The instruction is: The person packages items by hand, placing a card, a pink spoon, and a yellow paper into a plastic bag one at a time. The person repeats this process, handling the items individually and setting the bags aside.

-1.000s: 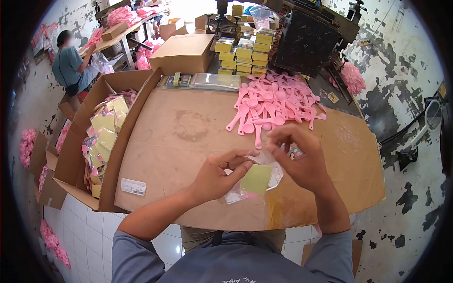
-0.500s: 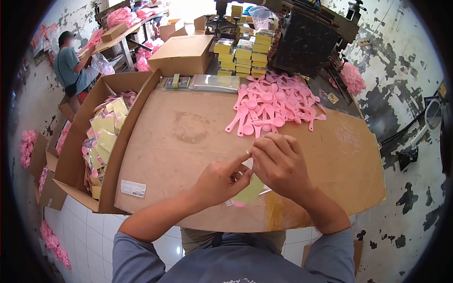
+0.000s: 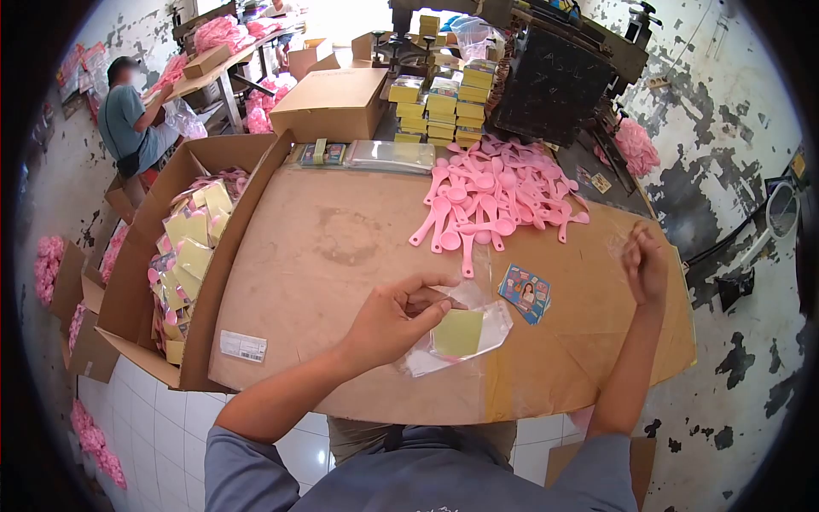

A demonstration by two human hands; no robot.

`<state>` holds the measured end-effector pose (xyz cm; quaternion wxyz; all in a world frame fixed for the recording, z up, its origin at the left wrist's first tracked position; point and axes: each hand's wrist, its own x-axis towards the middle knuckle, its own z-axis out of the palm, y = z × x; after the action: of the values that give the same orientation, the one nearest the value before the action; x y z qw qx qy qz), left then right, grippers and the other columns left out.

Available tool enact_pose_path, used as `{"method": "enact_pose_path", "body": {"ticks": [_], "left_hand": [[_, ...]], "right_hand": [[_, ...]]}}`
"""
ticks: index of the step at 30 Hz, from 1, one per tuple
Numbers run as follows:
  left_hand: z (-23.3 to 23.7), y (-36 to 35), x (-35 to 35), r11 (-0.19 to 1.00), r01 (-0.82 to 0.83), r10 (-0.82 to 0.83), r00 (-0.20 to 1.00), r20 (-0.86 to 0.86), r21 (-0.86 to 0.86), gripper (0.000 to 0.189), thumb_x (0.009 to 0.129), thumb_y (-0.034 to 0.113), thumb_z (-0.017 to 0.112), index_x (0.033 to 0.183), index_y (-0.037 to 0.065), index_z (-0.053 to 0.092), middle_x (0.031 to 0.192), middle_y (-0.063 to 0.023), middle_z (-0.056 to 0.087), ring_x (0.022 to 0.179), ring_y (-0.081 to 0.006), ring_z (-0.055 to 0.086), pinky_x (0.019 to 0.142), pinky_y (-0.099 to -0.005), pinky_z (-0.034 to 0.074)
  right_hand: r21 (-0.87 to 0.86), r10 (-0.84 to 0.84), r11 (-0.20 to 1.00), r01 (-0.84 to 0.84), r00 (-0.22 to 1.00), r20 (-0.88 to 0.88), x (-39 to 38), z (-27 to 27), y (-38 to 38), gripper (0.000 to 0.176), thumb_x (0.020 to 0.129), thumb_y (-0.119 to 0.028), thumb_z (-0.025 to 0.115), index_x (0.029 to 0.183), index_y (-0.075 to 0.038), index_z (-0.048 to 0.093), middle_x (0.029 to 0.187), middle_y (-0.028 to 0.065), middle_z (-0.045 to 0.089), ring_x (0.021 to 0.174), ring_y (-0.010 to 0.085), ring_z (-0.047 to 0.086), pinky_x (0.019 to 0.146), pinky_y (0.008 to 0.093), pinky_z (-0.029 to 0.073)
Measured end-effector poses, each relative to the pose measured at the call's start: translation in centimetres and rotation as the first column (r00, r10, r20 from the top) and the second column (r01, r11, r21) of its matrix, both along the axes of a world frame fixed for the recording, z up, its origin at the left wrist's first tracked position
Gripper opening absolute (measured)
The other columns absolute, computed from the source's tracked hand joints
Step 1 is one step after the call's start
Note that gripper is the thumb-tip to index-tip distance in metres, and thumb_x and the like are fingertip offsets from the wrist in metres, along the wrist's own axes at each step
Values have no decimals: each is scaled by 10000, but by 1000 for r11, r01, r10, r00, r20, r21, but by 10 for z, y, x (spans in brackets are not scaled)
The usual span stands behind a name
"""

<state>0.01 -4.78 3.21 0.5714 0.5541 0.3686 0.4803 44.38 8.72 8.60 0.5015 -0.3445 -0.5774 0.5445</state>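
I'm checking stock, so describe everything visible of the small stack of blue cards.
The blue card stack looks like printed paper, its top showing a figure and colourful patches, other edges fanned slightly out. It lies flat, askew, on the brown tabletop, beyond and right of the plastic bag. The left hand and right hand are both off it.

Left of the heaped pink spoons [image 3: 493,189] (a bulky obstacle), the cardboard sheet [image 3: 299,299] offers free passage.

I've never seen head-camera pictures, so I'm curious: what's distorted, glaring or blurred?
In the head view, the cardboard bows along its near edge and the corners go black; the top background glares white; the floor shines; the right hand looks slightly smeared.
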Motion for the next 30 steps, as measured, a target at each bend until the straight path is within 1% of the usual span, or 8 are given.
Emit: {"method": "enact_pose_path", "body": {"ticks": [3, 5, 7, 13, 16, 19, 22, 30], "left_hand": [[-3, 1, 1, 1000, -7, 7, 1000, 7, 1, 355, 1032, 62, 619, 1373, -23, 574, 1101, -152, 767, 982, -118, 715, 887, -271, 563], [0, 1, -1, 999, -21, 19, 998, -63, -33, 366, 1037, 83, 623, 1383, -20, 566, 1098, -139, 771, 969, -104, 711, 849, -255, 558], [1, 4, -1, 999, -43, 41, 996, -74, -25, 370, 1044, 109, 624, 1386, -18, 565, 1092, -125, 774, 956, -91, 709, 814, -241, 551], [-9, 5, 5, 994, -105, 106, 993, -57, 29, 361, 1061, 172, 614, 1370, -14, 584, 1063, -106, 780, 926, -83, 710, 749, -231, 548], [-11, 6, 4, 994, -107, 106, 992, -73, -4, 346, 1066, 177, 605, 1355, -15, 598, 1055, -105, 780, 916, -85, 711, 744, -236, 558], [-11, 6, 5, 995, -99, 98, 993, -72, 0, 333, 1072, 183, 596, 1338, -17, 613, 1049, -102, 778, 916, -92, 713, 748, -240, 566], [-11, 4, 5, 996, -85, 85, 996, -41, -6, 326, 1075, 183, 590, 1329, -20, 618, 1063, -109, 772, 942, -106, 714, 763, -246, 573], [-20, 10, 4, 986, -161, 160, 986, 37, 37, 268, 1045, 107, 622, 1261, -52, 612, 1103, -168, 746, 1009, -174, 728, 811, -298, 616]], "right_hand": [[342, -508, 859, 381, 725, 466, 40, -40, 17, 236, 968, -37, 580, 1202, -20, 600, 1013, 101, 619, 971, 206, 613, 875, 379, 496], [635, -719, 693, 342, 268, 641, 52, -64, 4, 337, 926, 5, 595, 1261, -23, 598, 1164, 148, 601, 1124, 261, 578, 980, 444, 444], [840, -803, 530, 116, -249, 541, 60, -73, 2, 443, 883, 47, 610, 1321, -25, 596, 1315, 194, 583, 1277, 316, 544, 1086, 508, 392], [676, -723, 686, 269, 355, 593, -74, -12, -35, 244, 931, -95, 684, 1171, -54, 692, 1096, 97, 707, 1036, 207, 663, 880, 365, 503], [433, -312, 901, 13, 711, 630, -143, -10, -65, 277, 929, -158, 732, 1185, -58, 700, 995, 70, 715, 924, 160, 664, 804, 323, 503], [284, 79, 909, -305, 796, 600, -187, -18, -81, 360, 909, -169, 768, 1229, -30, 679, 1011, 83, 718, 920, 148, 668, 780, 318, 523], [84, 284, 931, -354, 853, 438, -207, -39, -78, 347, 929, -141, 760, 1240, -14, 668, 1035, 62, 722, 919, 116, 668, 763, 278, 524], [-73, 422, 906, -418, 872, 246, -206, -48, -75, 255, 955, -92, 741, 1192, -13, 693, 1038, 26, 704, 890, 71, 648, 742, 238, 519]]}}
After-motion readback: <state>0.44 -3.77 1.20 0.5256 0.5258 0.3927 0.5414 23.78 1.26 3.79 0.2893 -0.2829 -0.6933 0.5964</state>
